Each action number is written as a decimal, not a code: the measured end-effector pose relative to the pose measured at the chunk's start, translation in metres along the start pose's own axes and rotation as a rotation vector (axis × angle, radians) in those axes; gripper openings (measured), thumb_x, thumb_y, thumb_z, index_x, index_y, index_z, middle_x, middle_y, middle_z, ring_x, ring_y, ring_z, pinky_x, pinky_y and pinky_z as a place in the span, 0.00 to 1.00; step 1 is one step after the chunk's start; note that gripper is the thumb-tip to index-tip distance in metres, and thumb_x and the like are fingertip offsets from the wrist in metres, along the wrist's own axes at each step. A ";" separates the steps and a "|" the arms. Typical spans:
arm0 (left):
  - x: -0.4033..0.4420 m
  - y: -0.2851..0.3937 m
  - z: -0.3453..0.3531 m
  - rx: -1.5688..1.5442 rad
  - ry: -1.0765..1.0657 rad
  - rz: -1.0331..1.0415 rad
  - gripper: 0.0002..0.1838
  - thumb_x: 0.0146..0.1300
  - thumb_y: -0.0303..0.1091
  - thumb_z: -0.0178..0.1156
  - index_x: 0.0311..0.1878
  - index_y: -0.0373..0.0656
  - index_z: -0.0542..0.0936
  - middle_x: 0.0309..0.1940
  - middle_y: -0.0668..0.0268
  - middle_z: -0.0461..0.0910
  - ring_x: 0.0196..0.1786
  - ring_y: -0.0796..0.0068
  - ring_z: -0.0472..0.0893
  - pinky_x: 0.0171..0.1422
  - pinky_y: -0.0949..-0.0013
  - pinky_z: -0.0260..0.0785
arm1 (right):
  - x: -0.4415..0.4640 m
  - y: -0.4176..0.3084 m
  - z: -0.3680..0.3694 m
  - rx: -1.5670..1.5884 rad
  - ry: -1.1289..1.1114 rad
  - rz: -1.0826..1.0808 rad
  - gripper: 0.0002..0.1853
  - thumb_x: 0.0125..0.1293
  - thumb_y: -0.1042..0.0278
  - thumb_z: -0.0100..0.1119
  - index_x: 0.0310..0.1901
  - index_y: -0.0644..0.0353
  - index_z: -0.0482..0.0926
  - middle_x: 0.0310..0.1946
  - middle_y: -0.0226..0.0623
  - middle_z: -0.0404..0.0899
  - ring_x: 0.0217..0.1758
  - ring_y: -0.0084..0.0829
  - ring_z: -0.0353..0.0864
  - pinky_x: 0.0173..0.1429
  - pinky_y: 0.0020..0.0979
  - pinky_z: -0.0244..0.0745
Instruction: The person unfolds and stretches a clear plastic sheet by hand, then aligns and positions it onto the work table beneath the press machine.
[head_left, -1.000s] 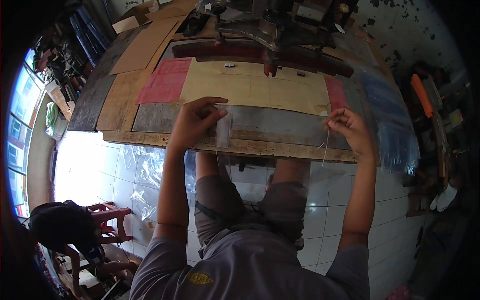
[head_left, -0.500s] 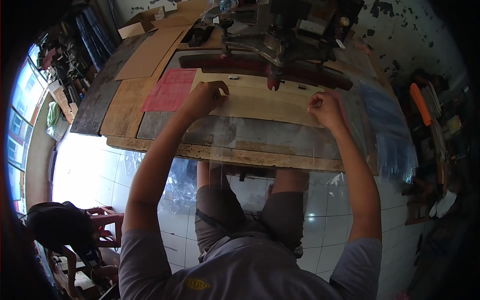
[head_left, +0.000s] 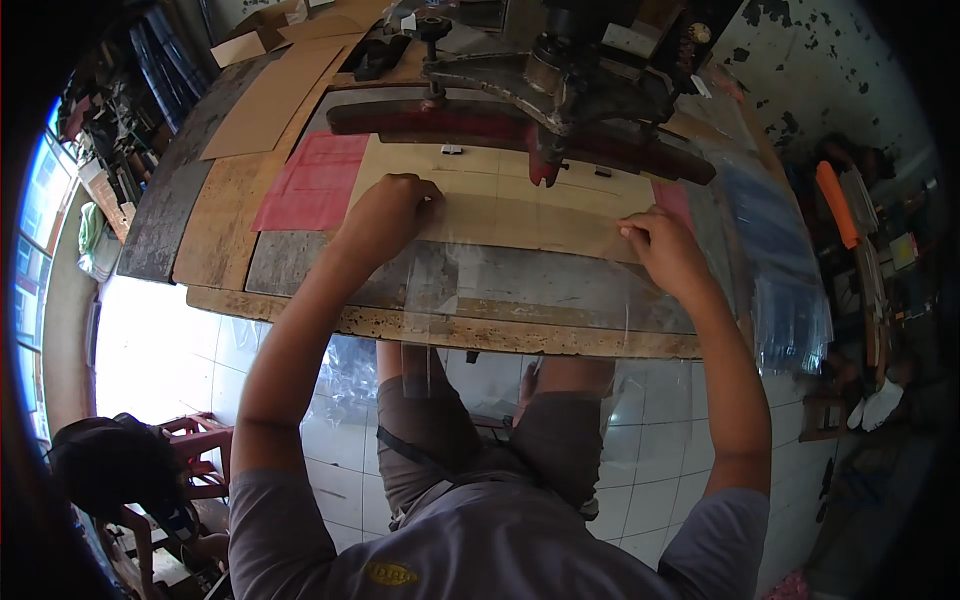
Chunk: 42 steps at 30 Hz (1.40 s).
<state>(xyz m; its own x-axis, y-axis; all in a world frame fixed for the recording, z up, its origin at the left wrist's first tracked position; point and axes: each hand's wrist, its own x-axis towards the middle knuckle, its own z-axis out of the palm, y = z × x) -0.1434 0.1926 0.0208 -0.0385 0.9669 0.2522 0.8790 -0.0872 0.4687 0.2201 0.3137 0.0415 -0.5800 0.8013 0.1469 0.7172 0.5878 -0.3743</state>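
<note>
A clear plastic sheet [head_left: 440,280] is stretched between my hands and hangs down over the table's front edge. My left hand [head_left: 398,208], fingers curled and pinched, grips its left side above the yellow sheet [head_left: 500,212]. At the right end of that sheet, my right hand [head_left: 668,250] pinches the other side between thumb and fingers. The yellow sheet lies flat across a red sheet [head_left: 312,182] whose ends show on both sides. Two small dark blocks, a left one [head_left: 452,150] and a right one [head_left: 603,172], sit along its far part.
A heavy press head with a red bar [head_left: 440,125] hangs just beyond my hands. Stacked clear plastic pieces [head_left: 785,290] droop over the table's right side. Brown cardboard [head_left: 275,105] lies at the left. A person [head_left: 130,470] sits low at the left.
Both hands have come slightly nearer my body with the clear plastic sheet, the right hand more so. My view has shifted a little.
</note>
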 end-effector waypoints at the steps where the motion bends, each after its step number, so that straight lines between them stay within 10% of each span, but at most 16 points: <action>1: -0.001 0.001 0.000 -0.012 -0.010 -0.020 0.10 0.66 0.27 0.64 0.48 0.35 0.88 0.40 0.48 0.88 0.42 0.52 0.89 0.51 0.58 0.80 | -0.004 -0.002 -0.003 0.001 -0.019 0.026 0.11 0.71 0.72 0.63 0.50 0.62 0.88 0.40 0.49 0.82 0.46 0.47 0.84 0.54 0.42 0.78; 42: 0.016 -0.005 0.006 -0.163 0.079 -0.170 0.12 0.67 0.27 0.66 0.52 0.37 0.88 0.31 0.59 0.82 0.31 0.72 0.80 0.40 0.67 0.73 | 0.028 0.036 0.013 0.202 0.099 -0.038 0.13 0.71 0.78 0.63 0.55 0.59 0.88 0.33 0.37 0.75 0.32 0.31 0.74 0.39 0.32 0.71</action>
<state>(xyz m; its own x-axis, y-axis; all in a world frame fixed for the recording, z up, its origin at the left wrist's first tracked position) -0.1455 0.2100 0.0175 -0.2221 0.9497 0.2208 0.7688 0.0313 0.6387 0.2242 0.3561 0.0200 -0.5572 0.7918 0.2501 0.5979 0.5916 -0.5409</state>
